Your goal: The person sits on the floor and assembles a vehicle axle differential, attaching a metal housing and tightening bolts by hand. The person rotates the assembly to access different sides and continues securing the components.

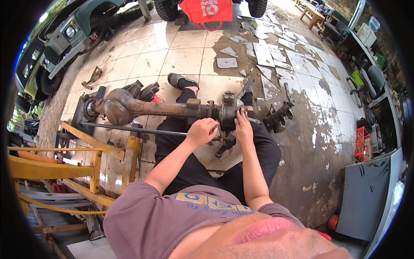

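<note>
A rusty vehicle axle housing (166, 109) lies crosswise on the floor in front of me, over my outstretched legs. Its round bulge (118, 111) is at the left and a dark, greasy steering knuckle (229, 108) at the right end. My left hand (202, 131) is at the knuckle's near left side, fingers curled in together; whatever they grip is too small or hidden. Flat against the knuckle's right side rest the stretched fingers of my right hand (243, 125). A short dark arm (226, 146) hangs below the knuckle, between my hands. A long steel rod (133, 128) runs alongside the axle.
Yellow metal frames (95, 170) stand close at my left. Another greasy metal part (279, 116) lies right of my leg. Broken tiles (264, 54) litter the floor ahead. A red bag (207, 12) hangs at the far middle; a grey cabinet (360, 194) and red crate (362, 144) stand right.
</note>
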The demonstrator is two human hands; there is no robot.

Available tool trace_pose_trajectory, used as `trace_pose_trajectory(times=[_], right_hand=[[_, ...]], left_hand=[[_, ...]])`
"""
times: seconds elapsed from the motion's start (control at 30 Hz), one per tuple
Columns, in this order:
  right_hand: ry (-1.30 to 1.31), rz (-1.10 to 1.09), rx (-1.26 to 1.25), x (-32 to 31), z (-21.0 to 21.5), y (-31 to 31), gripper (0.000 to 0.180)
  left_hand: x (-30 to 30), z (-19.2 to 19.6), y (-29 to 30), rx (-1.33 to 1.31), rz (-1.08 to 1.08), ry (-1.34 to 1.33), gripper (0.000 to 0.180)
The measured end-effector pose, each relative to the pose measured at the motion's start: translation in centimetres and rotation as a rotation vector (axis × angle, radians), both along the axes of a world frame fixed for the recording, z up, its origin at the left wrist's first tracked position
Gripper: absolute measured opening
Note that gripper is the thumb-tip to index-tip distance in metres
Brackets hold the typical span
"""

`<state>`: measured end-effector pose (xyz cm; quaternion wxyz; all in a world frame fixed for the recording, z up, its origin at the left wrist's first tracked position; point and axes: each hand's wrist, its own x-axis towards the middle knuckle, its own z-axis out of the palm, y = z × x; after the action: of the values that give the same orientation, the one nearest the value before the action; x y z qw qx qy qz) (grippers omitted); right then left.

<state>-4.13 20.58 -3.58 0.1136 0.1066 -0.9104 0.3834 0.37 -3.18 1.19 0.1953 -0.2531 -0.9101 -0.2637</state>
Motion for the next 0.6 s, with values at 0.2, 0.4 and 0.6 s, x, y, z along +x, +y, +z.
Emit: trace_pose_trajectory(times=[0.2, 0.4, 0.6], right_hand=[[-0.053, 0.017, -0.069, 0.9, 0.0, 0.5, 0.046], [0.005, 0.035, 0.051, 2.6, -1.6, 0.2, 0.048], [-0.003, 0.041, -0.171, 0.0, -0.8, 0.6, 0.045]], left_hand=[[0.5, -0.1, 0.5, 0.027, -0.017, 0.009, 0.018], [0.4, -0.2, 0.5, 0.011, -0.02, 0.021, 0.017], [0.1, -0.5, 0.0, -0.012, 0.002, 0.017, 0.017]])
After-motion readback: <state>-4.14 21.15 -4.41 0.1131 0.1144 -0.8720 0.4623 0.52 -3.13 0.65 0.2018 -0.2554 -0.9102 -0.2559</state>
